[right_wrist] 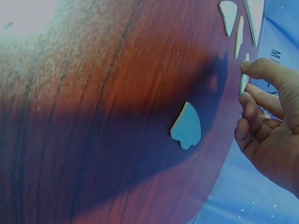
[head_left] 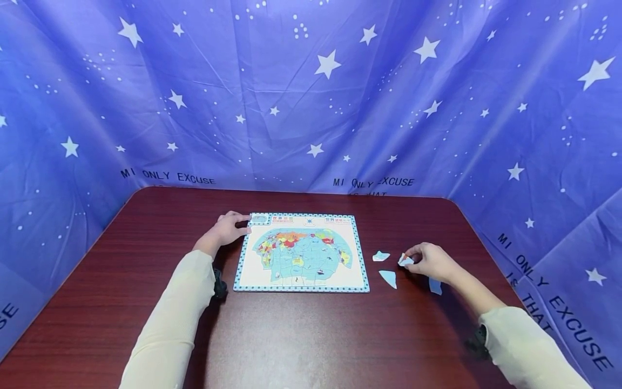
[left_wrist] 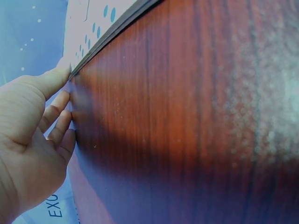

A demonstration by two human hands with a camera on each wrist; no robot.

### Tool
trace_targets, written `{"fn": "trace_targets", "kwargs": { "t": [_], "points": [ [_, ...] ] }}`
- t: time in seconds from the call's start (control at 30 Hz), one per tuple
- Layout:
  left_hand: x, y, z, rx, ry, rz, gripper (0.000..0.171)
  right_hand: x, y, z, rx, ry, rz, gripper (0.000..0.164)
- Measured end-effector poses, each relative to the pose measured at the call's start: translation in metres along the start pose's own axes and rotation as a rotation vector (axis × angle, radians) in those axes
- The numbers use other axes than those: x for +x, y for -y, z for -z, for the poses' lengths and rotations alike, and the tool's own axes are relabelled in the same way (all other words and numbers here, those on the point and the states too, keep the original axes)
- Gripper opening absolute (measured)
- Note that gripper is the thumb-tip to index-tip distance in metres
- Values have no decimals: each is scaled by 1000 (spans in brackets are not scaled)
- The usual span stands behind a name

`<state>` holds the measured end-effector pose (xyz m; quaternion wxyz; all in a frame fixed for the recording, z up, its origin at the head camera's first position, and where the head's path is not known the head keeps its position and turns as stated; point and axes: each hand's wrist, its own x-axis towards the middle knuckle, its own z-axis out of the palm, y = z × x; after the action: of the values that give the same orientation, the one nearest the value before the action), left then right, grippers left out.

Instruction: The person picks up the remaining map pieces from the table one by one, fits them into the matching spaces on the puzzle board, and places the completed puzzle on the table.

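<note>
A world map puzzle board (head_left: 301,288) with a blue dotted border lies flat on the table. At its upper left edge my left hand (head_left: 227,229) touches the side. In the left wrist view, the thumb of the left hand (left_wrist: 32,121) meets the board's edge (left_wrist: 105,21), and the other fingers reach out loosely below it. My right hand (head_left: 432,262) pinches a small puzzle piece (head_left: 406,260) between thumb and fingers, right of the board. The right wrist view shows this puzzle piece (right_wrist: 244,77) held edge-on, above the table.
Loose puzzle pieces lie right of the board: a patterned piece (head_left: 381,256), a pale blue pointed piece (head_left: 388,278) and a blue piece (head_left: 435,286) partly under the right hand. The dark red wooden table (head_left: 291,340) backs onto a blue star-patterned curtain (head_left: 291,81).
</note>
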<state>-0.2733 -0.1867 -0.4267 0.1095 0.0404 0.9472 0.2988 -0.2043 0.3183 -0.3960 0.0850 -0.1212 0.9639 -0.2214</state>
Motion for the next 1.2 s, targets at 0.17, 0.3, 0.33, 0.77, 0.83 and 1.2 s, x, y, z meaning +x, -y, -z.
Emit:
{"fn": "trace_targets", "kwargs": {
  "t": [0.17,0.3,0.33,0.77,0.83,1.2],
  "points": [
    [1,0,0,0,2,3,50,1,5,-1,-7,-8,5,28],
    [1,0,0,0,-1,5,50,1,10,-3,-4,-9,16,28],
    [1,0,0,0,-3,4,49,1,11,-3,-5,-10,22,29],
    [0,0,0,3,-1,4,50,6,25,-11,4,-29,72,25],
    [0,1,0,4,1,-2,50,7,27,-12,0,-27,91,24],
    [0,0,1,8,5,-4,50,15,37,-22,-31,-27,143,22]
  ]
}}
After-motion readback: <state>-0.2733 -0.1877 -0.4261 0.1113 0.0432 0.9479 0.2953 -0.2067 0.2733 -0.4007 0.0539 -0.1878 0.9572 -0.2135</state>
